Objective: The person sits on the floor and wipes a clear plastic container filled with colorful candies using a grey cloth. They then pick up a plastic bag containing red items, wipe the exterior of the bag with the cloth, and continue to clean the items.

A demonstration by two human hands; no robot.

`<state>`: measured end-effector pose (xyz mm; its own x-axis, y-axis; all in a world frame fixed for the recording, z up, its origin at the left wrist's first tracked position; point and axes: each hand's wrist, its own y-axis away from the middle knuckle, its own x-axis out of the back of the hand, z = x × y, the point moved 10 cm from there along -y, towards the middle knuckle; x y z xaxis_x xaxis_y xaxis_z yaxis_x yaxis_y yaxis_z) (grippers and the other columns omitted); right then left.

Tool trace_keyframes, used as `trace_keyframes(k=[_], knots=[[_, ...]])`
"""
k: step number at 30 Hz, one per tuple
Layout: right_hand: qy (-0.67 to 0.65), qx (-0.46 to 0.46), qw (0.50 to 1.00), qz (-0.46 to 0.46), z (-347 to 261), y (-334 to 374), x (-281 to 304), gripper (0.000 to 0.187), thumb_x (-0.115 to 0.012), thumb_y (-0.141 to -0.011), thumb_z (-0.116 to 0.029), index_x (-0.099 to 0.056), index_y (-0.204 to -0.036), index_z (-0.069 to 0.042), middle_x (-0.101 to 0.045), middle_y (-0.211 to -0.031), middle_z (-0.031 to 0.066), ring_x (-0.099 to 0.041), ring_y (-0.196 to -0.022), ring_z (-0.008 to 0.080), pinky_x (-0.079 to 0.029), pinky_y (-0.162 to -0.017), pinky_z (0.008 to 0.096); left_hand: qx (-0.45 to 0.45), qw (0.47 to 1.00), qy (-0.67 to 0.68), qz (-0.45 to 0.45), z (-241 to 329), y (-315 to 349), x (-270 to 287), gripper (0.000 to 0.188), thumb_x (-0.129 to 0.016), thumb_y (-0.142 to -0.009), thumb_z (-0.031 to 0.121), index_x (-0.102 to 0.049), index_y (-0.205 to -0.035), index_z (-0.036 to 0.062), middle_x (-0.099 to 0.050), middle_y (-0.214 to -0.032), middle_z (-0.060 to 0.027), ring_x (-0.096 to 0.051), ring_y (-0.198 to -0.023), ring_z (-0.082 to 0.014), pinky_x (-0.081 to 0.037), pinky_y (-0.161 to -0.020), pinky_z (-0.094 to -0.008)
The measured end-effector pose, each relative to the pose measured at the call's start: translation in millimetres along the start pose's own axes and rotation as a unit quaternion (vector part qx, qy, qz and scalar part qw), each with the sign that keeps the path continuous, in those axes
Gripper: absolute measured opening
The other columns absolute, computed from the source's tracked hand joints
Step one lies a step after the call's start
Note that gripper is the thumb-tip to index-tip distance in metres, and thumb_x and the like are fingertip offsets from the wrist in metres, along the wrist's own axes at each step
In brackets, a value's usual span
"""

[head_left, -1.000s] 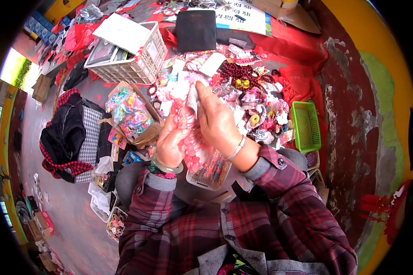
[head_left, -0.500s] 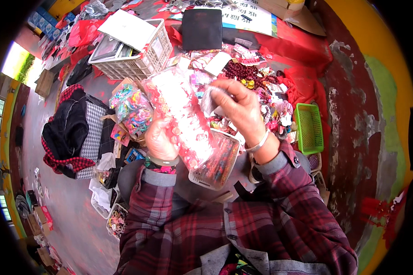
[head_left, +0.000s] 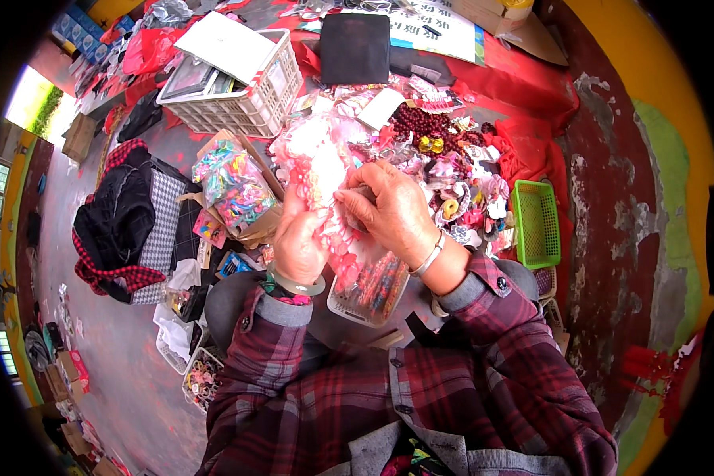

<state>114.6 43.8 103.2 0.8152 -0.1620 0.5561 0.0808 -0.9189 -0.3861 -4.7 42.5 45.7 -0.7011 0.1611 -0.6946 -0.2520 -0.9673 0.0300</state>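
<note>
A clear plastic bag (head_left: 316, 163) of pink, red and white small items is held up before me, its upper part glaring in the light. My left hand (head_left: 300, 244) is closed around its lower left side. My right hand (head_left: 395, 208) pinches at the bag's right edge, thumb and fingertips together; a crumpled greyish bit shows under its fingers, its kind unclear. Beneath the bag sits a pale plastic basket (head_left: 365, 313) with striped, colourful contents, partly covered by the bag's lower end.
Beyond my hands spreads a pile of hair accessories and dark red beads (head_left: 416, 127). A green basket (head_left: 536, 226) stands at right. On the left are a carton with a bag of colourful pieces (head_left: 234, 186), a white crate (head_left: 250, 107) and a dark jacket (head_left: 119, 222).
My right hand has come down and left onto the bag, bringing the greyish crumpled piece with it. The bag is now bunched and more upright, and my left hand has shifted slightly right.
</note>
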Motion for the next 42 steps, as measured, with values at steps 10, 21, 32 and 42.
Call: trace_keyframes(k=[10,21,32,42], knots=[[0.03,0.033,0.998,0.041,-3,-1,6,0.01,-0.061,-0.079,-0.015,-0.061,-0.079,-0.005,-0.059,-0.075,0.0128,-0.06,-0.071,0.0333,-0.049,-0.061,0.041,-0.031,0.999,-0.011,-0.036,-1,-2,-8,0.062,-0.036,-0.078,-0.001,-0.029,-0.14,0.0009,-0.045,-0.133,-0.0145,-0.046,-0.122,-0.0251,-0.036,-0.104,-0.0373],[-0.227,-0.163,0.955,-0.102,46,3,-25,0.013,-0.063,-0.085,-0.015,-0.066,-0.088,-0.002,-0.057,-0.065,-0.0043,-0.048,-0.056,0.0018,-0.039,-0.047,0.0193,0.022,0.993,-0.093,0.065,-8,-6,9,0.046,-0.056,-0.077,-0.005,-0.05,-0.122,0.0045,-0.061,-0.106,-0.0059,-0.062,-0.09,-0.017,-0.051,-0.081,-0.0301],[-0.338,-0.038,0.935,-0.101,-15,11,-20,0.029,-0.058,-0.084,0.003,-0.057,-0.112,-0.004,-0.062,-0.101,0.0045,-0.059,-0.09,0.0119,-0.049,-0.077,0.0262,-0.01,0.99,-0.077,0.117,-10,-15,30,0.033,-0.054,-0.081,-0.008,-0.053,-0.112,0.003,-0.062,-0.1,-0.0058,-0.062,-0.089,-0.0153,-0.052,-0.078,-0.0293],[0.015,0.217,0.973,0.074,-32,25,-19,0.048,-0.058,-0.074,0.002,-0.053,-0.122,0.001,-0.059,-0.111,0.017,-0.054,-0.105,0.0366,-0.045,-0.091,0.0407,-0.023,0.999,-0.041,0.003,-3,-6,2,0.05,-0.04,-0.08,-0.006,-0.042,-0.13,-0.0005,-0.052,-0.124,-0.0125,-0.053,-0.114,-0.0229,-0.044,-0.096,-0.0338]])
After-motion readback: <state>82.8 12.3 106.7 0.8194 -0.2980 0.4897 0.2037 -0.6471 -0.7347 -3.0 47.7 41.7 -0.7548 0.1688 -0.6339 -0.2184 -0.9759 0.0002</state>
